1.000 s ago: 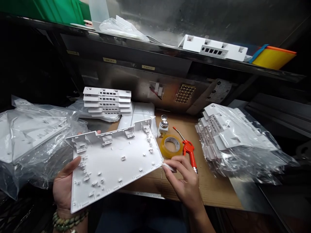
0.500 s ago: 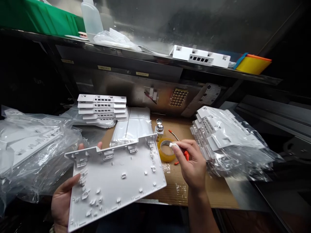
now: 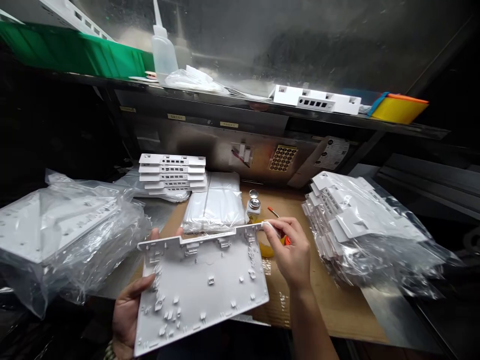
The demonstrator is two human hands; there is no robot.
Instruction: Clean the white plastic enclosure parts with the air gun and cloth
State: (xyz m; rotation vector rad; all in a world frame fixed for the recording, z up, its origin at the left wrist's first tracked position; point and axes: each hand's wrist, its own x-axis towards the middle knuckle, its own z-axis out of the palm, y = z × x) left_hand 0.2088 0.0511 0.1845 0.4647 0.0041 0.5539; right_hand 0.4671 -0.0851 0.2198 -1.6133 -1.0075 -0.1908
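Observation:
My left hand (image 3: 129,310) grips a white plastic housing panel (image 3: 221,265) by its left edge, thumb on the inner face. Small clips and posts on that face point up at me. In my right hand (image 3: 292,252) a small white wad (image 3: 267,225), perhaps cloth or cotton, is pinched against the panel's upper right corner. Behind that corner lies a roll of yellowish tape (image 3: 266,250), partly covered. An orange-handled tool (image 3: 287,240) is mostly hidden by my right hand. Just beyond stands a small pump bottle (image 3: 254,206) with its metal lid up.
Bagged white panels are piled at left (image 3: 86,225) and right (image 3: 348,205). Further back are a stack of bare panels (image 3: 172,172) and clear plastic bags (image 3: 213,202). Above, a shelf (image 3: 243,102) carries a green bin (image 3: 75,55), a squeeze bottle (image 3: 164,55) and a yellow container (image 3: 399,108).
The panel and my left hand have moved right in view. The wad, held apart from the panel before, now touches its upper right corner. The whole view has shifted slightly.

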